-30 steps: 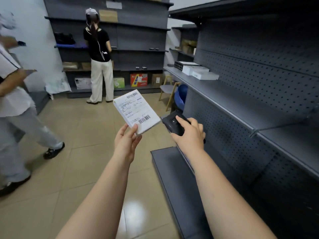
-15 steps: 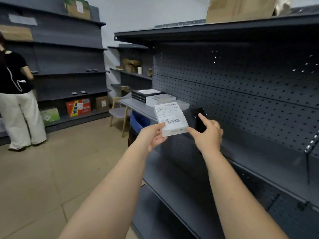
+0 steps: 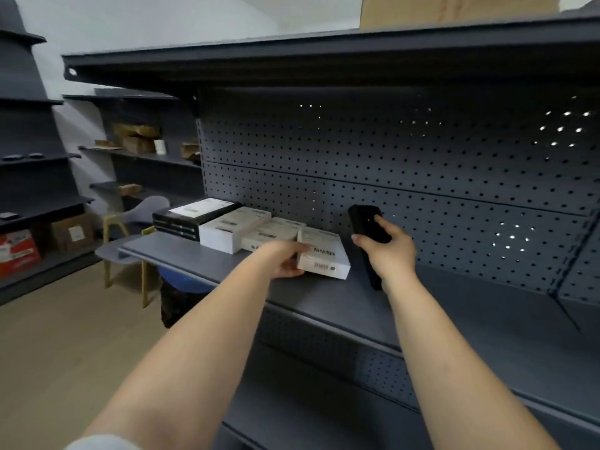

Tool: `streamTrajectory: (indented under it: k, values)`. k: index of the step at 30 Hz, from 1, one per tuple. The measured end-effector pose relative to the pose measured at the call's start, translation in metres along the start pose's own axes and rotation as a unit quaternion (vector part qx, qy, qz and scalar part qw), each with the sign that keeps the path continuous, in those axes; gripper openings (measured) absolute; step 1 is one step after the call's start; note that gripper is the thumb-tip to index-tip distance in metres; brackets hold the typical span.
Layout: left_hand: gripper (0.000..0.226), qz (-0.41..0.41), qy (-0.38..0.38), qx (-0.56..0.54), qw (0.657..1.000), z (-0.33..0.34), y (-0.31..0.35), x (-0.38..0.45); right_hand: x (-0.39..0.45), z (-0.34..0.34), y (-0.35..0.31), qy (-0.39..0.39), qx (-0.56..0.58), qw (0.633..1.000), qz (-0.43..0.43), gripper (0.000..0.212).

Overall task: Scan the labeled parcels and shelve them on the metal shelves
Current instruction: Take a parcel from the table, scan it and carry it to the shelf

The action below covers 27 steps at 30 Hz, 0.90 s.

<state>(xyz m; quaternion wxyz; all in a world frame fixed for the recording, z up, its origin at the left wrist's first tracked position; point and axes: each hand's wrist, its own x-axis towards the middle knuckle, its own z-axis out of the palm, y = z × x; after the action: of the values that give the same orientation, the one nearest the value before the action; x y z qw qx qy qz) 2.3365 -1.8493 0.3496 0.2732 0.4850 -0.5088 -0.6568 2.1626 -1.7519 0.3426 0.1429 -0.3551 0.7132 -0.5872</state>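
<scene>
Single head view, from my head, facing forward-down over my forearms, close to shelf; pegboard behind.

A grey metal shelf carries a black box and three white parcels in a row.

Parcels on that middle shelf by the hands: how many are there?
4, in a row: a black parcel farthest left, a white parcel, a cream parcel, and the white parcel the left hand is setting down. None seem hidden.
</scene>
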Motion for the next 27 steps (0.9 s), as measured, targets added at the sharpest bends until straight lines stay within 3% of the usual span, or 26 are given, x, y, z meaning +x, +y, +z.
streamTrajectory:
  k: [2, 3, 5, 8, 11, 13, 16, 22, 27]
  values:
    - [0.046, 0.028, 0.015, 0.085, 0.996, -0.004, 0.008, 0.015, 0.007, 0.009, 0.004, 0.027, 0.005, 0.999, 0.017, 0.091]
    - [0.049, 0.056, 0.031, 0.183, 0.981, -0.007, 0.013, 0.02, 0.01, 0.014, 0.004, 0.039, 0.003, 0.999, 0.022, 0.095]
    - [0.049, 0.15, 0.08, 0.42, 0.892, -0.009, 0.016, 0.018, 0.014, 0.023, 0.003, 0.057, -0.004, 0.998, 0.036, 0.098]
    - [0.052, 0.283, 0.064, 0.56, 0.776, -0.003, 0.004, 0.008, 0.013, 0.04, -0.004, 0.073, -0.032, 0.996, 0.042, 0.09]
    - [0.075, 0.255, -0.029, 0.686, 0.681, 0.008, -0.018, 0.01, 0.009, 0.059, -0.012, 0.086, -0.082, 0.992, 0.037, 0.078]
    - [0.079, 0.23, -0.035, 0.745, 0.625, 0.009, -0.026, 0.016, 0.006, 0.067, -0.015, 0.096, -0.111, 0.988, 0.035, 0.078]
    - [0.079, 0.236, -0.018, 0.757, 0.609, 0.001, -0.025, 0.024, 0.0, 0.072, -0.015, 0.114, -0.13, 0.984, 0.041, 0.076]
    - [0.074, 0.243, -0.036, 0.719, 0.65, -0.008, -0.014, 0.036, -0.018, 0.063, -0.017, 0.148, -0.212, 0.966, 0.033, 0.071]
    - [0.058, 0.326, -0.077, 0.667, 0.665, 0.043, -0.013, 0.016, -0.044, 0.006, -0.02, 0.204, -0.301, 0.931, 0.028, 0.069]
